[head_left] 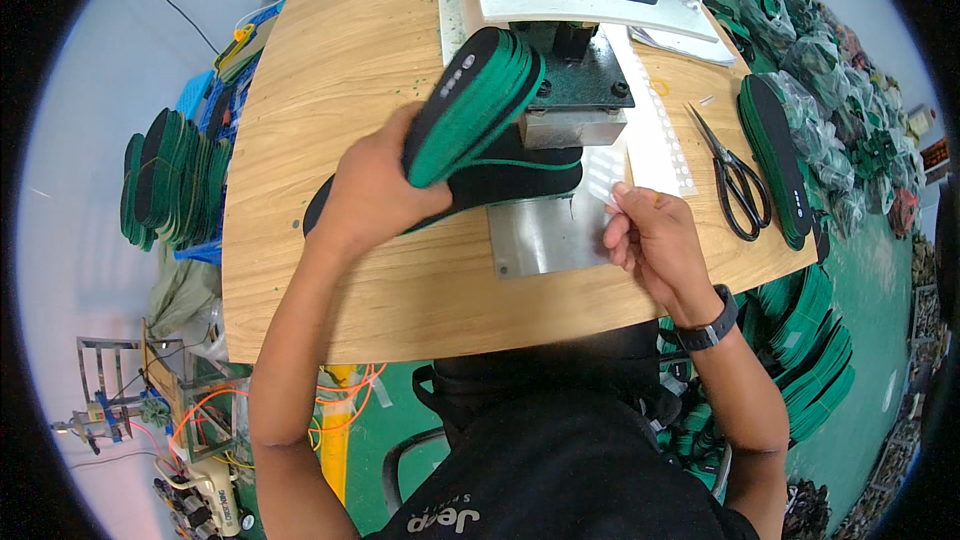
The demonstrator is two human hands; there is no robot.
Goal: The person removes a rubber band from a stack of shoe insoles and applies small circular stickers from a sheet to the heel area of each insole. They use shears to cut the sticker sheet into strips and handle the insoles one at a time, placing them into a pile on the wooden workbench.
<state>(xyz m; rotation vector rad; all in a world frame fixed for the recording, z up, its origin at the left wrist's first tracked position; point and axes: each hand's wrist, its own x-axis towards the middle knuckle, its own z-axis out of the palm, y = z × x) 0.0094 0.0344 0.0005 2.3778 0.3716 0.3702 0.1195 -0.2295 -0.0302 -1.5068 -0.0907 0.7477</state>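
The left hand (pixel 375 190) grips a stack of green-edged black insoles (pixel 475 105), tilted up over one insole (pixel 500 178) lying on the bench (pixel 330 70) beneath the press (pixel 575 90). The right hand (pixel 650 235) pinches a small clear sticker (pixel 605 180) near that insole's right end. The sticking step seems in hand; next calls for careful placement.

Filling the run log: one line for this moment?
left hand: holds insole stack | right hand: pinches sticker | scissors: on table
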